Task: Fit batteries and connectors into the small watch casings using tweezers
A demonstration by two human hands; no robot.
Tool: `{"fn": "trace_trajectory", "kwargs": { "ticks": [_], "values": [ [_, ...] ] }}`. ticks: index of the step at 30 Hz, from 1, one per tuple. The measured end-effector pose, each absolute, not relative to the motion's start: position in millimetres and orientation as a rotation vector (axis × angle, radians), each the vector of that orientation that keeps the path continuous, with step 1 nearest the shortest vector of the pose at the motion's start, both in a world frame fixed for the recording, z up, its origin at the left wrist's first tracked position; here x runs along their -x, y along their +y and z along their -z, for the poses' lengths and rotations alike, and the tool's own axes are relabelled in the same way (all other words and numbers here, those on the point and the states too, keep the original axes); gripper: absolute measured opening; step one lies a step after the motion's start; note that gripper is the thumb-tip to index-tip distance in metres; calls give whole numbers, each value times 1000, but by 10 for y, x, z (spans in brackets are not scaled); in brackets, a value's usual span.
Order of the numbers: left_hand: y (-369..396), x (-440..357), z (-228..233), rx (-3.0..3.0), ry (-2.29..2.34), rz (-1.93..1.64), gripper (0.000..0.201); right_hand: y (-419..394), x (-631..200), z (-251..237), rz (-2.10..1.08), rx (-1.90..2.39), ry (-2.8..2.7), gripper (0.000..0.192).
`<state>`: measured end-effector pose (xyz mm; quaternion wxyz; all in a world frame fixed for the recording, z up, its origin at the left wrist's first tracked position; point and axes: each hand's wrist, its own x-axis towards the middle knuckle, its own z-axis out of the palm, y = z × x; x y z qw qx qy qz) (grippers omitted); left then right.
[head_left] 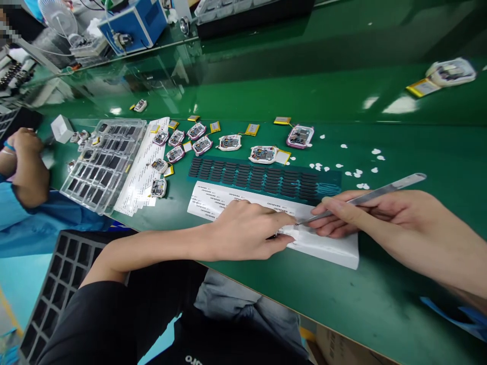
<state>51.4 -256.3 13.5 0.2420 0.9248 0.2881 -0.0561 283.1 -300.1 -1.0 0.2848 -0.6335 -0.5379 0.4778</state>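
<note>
Tweezers (365,196) pinched in right hand (380,218), left hand (243,228) pressing label sheet (323,246).

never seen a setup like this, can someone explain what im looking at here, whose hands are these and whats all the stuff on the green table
This is one picture from a camera worn on a person's head, looking down at their own two bare hands; there is no machine. The left hand presses down on a white sheet of printed labels. The right hand holds metal tweezers, whose tip meets the sheet beside the left fingers. Behind the sheet lies a dark strip of small black pads. Further back are small open devices with circuit boards and yellow batteries, a clear tray of parts and scattered white paper bits. At the far left, another person's arm in a blue sleeve works at the same green table.
</note>
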Motion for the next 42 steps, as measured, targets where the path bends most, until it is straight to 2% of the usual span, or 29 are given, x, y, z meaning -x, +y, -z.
{"fn": "trace_trajectory", "kwargs": {
  "ticks": [7,12,20,26,32,42],
  "values": [
    [-2558,-501,-145,-2543,786,178,36,-3014,-2836,0,-1227,1713,-1448,64],
    [-2543,-490,-114,-2516,782,146,38,-3013,-2862,-37,-1159,1739,-1401,69],
    [-2435,-436,-187,-2055,789,-212,29,-3114,-2877,-77,-976,1740,-1068,59],
    [-2424,-460,-193,-2132,801,-120,30,-3057,-2818,-82,-1144,1808,-1403,68],
    [-2449,-482,-141,-2176,811,-79,29,-3067,-2768,-13,-1186,1757,-1453,62],
    [-2475,-472,-113,-2245,783,-78,29,-2984,-2812,-39,-1301,1693,-1472,70]
  ]
}}
